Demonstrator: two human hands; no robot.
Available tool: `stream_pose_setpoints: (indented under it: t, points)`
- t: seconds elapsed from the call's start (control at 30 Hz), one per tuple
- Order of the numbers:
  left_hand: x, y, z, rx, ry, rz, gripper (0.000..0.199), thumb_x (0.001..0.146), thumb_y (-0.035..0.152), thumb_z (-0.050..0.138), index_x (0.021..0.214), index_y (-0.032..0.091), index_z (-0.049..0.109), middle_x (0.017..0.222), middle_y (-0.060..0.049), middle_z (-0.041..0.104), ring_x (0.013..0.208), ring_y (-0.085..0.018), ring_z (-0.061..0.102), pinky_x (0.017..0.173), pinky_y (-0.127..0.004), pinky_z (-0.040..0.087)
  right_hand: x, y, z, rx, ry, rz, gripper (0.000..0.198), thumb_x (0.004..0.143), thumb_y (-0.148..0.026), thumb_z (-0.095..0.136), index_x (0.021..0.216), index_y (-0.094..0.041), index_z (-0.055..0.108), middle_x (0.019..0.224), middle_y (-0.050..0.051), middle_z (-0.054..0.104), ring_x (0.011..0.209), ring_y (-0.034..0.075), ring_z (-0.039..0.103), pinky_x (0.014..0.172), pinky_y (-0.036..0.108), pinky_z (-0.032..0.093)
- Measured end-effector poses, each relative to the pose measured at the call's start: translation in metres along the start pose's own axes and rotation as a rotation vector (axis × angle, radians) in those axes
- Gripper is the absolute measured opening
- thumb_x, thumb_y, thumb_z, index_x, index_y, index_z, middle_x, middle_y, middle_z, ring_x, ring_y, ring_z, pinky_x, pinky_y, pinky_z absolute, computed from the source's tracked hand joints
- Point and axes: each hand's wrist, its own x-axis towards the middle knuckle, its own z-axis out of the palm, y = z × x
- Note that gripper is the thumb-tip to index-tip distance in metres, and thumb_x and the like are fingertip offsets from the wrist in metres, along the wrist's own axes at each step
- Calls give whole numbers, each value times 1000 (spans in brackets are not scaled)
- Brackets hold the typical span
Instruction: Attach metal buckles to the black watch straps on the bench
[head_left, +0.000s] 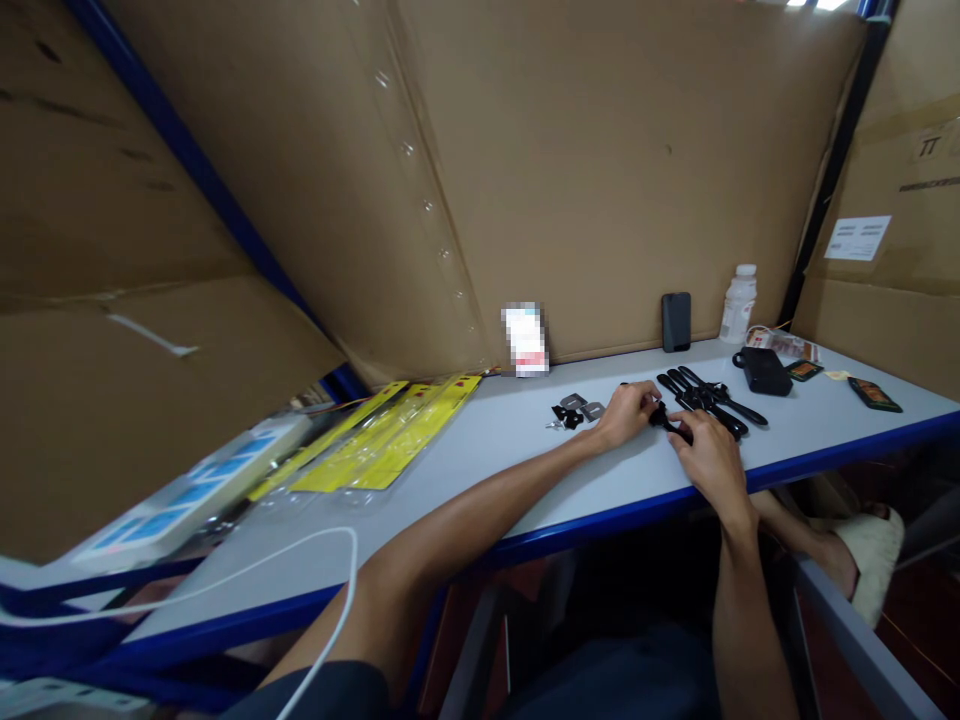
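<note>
A black-handled tool (677, 430) lies between my two hands, just above the table. My left hand (628, 412) is closed, its fingertips pinching the tool's head end. My right hand (709, 455) wraps round the handle; part of the tool is hidden by the fingers. Right behind my right hand is a pile of similar black-handled tools (739, 408). To the left of my left hand lie flat grey plates (573, 401), small black parts (568, 417) and tiny shiny pieces (555, 425) too small to name.
Yellow-backed clear plastic packs (390, 440) and a white box with blue labels (202, 490) lie on the left. A white cable (352, 580) crosses the front. Behind stand two phones (526, 340) (676, 322) and a bottle (739, 305); a black case (763, 372) sits at right.
</note>
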Motion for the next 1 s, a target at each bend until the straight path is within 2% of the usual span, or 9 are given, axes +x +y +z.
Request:
stream_pose_setpoints:
  t: [0.23,0.43,0.63,0.77,0.87,1.0]
  points:
    - [1,3,1,60,3,19,20,90,10,60,100,18,75,82,-2,66,78,-17,60,82,-30,49,0,-1,0,5,1,-3,28,94,-20,58,118,-21,72,112,8,72,104,23,63,90,33,44]
    - [2,4,3,134,-3,62,20,96,12,55,96,17,74,97,-7,69,92,-20,63,88,-32,50,0,0,1,3,-3,-7,28,94,-20,58,118,-21,72,114,8,72,105,23,63,90,33,44]
    - [0,8,2,225,-12,109,16,99,15,54,97,17,70,101,-8,65,101,-22,61,89,-32,49,0,-1,1,-17,-11,-11,26,95,-21,58,118,-20,71,115,8,72,107,23,63,91,32,43]
    - [1,9,2,206,-25,85,16,98,16,52,98,18,68,102,-7,66,92,-19,61,84,-30,49,-1,-2,0,-13,-3,-14,25,95,-21,58,116,-21,71,114,7,72,106,23,63,91,32,43]
    - [4,8,4,133,-30,11,15,96,14,53,100,18,67,87,-3,67,81,-18,61,80,-29,48,-1,-2,0,-11,-2,-17,27,95,-21,58,118,-22,71,113,7,72,106,23,63,91,32,43]
    - [7,8,5,49,1,-42,28,90,10,53,111,20,68,72,3,66,70,-15,59,77,-27,48,-1,-1,1,-17,-6,-14,27,94,-20,59,118,-21,71,112,8,72,107,23,63,91,32,43]
